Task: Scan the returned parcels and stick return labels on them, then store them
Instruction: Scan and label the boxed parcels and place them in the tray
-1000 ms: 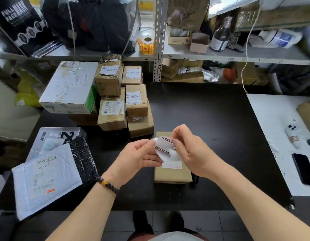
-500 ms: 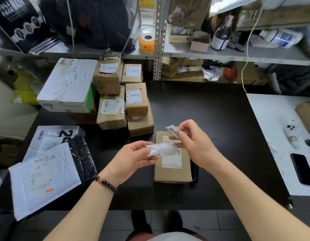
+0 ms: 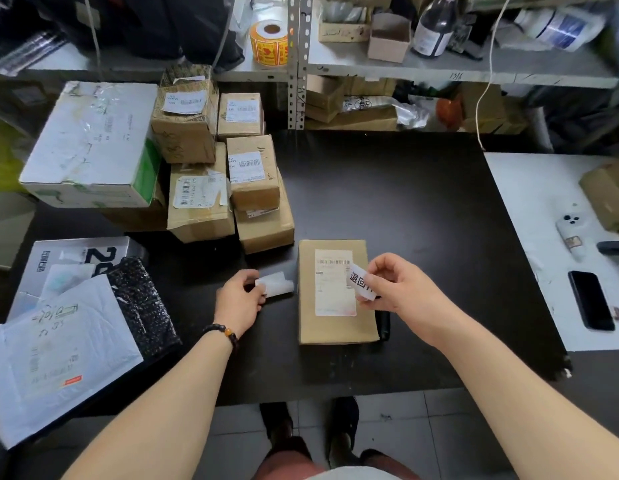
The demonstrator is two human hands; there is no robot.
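A flat brown parcel (image 3: 336,323) with a white shipping label lies on the black table (image 3: 405,209) in front of me. My right hand (image 3: 394,285) pinches a small white return label (image 3: 360,280) with black characters over the parcel's right side. My left hand (image 3: 237,301) is left of the parcel, low over the table, and pinches the peeled white backing paper (image 3: 277,287). A black scanner (image 3: 383,323) pokes out from under the parcel's right edge.
Stacked brown parcels (image 3: 228,188) and a white box (image 3: 89,143) fill the table's back left. A white mailer (image 3: 55,351) and a black bubble bag (image 3: 141,306) lie at the left. A phone (image 3: 590,299) rests on the white table at the right. Shelves with a label roll (image 3: 270,41) stand behind.
The label and its backing have come apart. My left hand moved left and down with the backing; my right hand carried the label down over the parcel's right side.
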